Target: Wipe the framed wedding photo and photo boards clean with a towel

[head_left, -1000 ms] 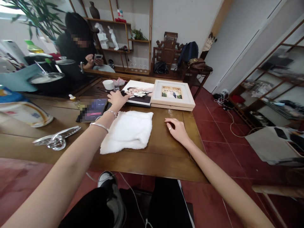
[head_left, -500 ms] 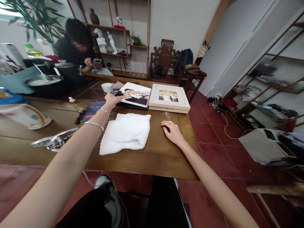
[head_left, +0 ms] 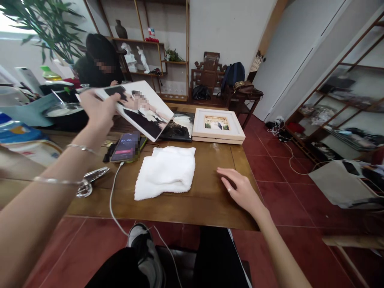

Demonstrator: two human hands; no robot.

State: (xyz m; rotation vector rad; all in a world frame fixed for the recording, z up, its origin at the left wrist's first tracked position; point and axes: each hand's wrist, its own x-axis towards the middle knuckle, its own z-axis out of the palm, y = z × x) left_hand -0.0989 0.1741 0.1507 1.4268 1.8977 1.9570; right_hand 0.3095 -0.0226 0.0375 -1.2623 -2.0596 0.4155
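A white-edged photo panel [head_left: 153,100] showing a couple is raised and tilted above the table, its left end gripped by my left hand [head_left: 100,106] with the thumb over the picture side. Below its right end lies another, darker photo panel [head_left: 181,124], partly covered. Beside that rests a pale box frame [head_left: 222,135] with a small picture in its middle. My right hand [head_left: 240,186] holds nothing; its fingers are stretched low over the table's right part. Between the hands a folded white towel [head_left: 166,172] lies flat on the wood.
A phone [head_left: 126,147] on a white cable lies left of the towel. Near my left forearm is a clear crystal-like object [head_left: 97,174]. Farther left stand a dark pot [head_left: 64,114] and a blue-and-white package [head_left: 24,136]. Across the table sits another person [head_left: 99,60].
My left hand has lifted the photo panel off the stack and carried it left and up, uncovering the dark panel. My right hand has shifted slightly right and nearer.
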